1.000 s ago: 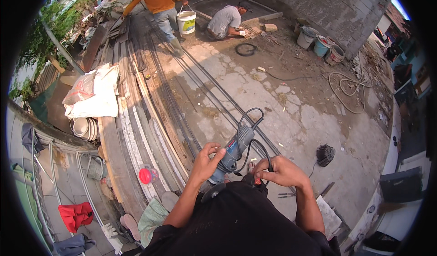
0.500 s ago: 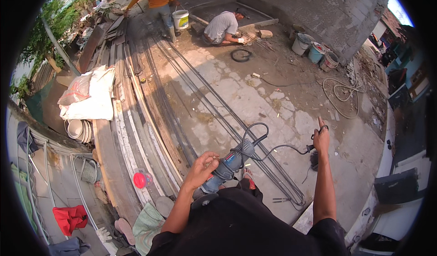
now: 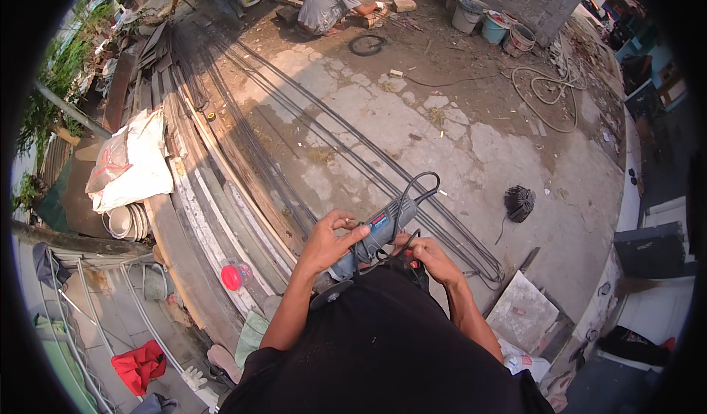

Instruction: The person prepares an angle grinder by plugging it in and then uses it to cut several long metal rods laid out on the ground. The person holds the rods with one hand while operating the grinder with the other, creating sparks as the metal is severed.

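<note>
My left hand is wrapped around a grey-blue angle grinder, held close to my body. Its round disc shows near my black shirt, below the left wrist. The black power cord loops off the grinder's far end and runs around its body. Just right of the grinder, my right hand has its fingers closed on the cord; what else may be inside the grip is hidden. Long steel bars lie on the ground beyond both hands.
Wooden planks line the left, with a red-lidded jar on them. A dark bristly bundle lies at right, near a dusty board. A co-worker in grey crouches far off; buckets stand by the wall.
My right hand has come in from far right to beside the grinder, drawing the cord in close. The view has shifted, and the co-worker in orange is now mostly out of frame.
</note>
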A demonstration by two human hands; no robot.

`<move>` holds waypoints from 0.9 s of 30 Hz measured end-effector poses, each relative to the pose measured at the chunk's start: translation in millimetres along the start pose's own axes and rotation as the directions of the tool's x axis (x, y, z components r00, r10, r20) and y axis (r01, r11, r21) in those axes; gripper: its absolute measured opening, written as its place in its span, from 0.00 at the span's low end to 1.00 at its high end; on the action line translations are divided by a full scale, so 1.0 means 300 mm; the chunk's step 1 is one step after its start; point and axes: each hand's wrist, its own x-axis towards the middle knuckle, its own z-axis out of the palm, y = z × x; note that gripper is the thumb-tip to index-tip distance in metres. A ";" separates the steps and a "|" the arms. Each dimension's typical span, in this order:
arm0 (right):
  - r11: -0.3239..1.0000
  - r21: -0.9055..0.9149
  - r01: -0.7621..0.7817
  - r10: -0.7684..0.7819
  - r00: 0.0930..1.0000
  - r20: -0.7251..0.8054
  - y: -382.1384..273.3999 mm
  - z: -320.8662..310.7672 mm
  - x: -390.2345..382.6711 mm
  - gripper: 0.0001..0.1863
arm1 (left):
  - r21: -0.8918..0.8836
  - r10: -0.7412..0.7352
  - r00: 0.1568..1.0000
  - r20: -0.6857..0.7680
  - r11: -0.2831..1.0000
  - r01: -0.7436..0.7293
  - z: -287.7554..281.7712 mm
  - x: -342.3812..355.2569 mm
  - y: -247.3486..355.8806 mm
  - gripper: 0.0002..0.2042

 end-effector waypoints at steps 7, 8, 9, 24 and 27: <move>0.582 -0.807 -0.102 0.157 0.988 -0.012 -0.161 0.146 0.075 0.29 | 0.094 0.062 0.994 -0.086 0.994 -0.054 0.019 0.029 -0.037 0.28; 0.579 -0.810 -0.097 0.162 0.987 -0.003 -0.169 0.148 0.094 0.26 | 0.146 0.088 0.991 -0.097 0.986 -0.074 0.016 0.027 -0.043 0.27; 0.750 -0.655 -0.090 0.143 0.989 0.027 -0.210 0.118 0.061 0.19 | 0.133 0.064 0.993 -0.099 0.990 -0.051 0.009 0.024 -0.043 0.28; 0.812 -0.577 0.089 -0.555 0.422 -0.717 -0.283 -0.939 0.280 0.19 | -0.054 0.121 0.986 0.113 0.992 -0.115 -0.033 -0.046 -0.081 0.32; 0.541 -0.626 -0.561 -0.499 0.385 -0.776 0.057 -1.019 0.072 0.16 | -0.215 0.137 0.991 0.012 0.968 -0.131 -0.085 -0.071 -0.158 0.31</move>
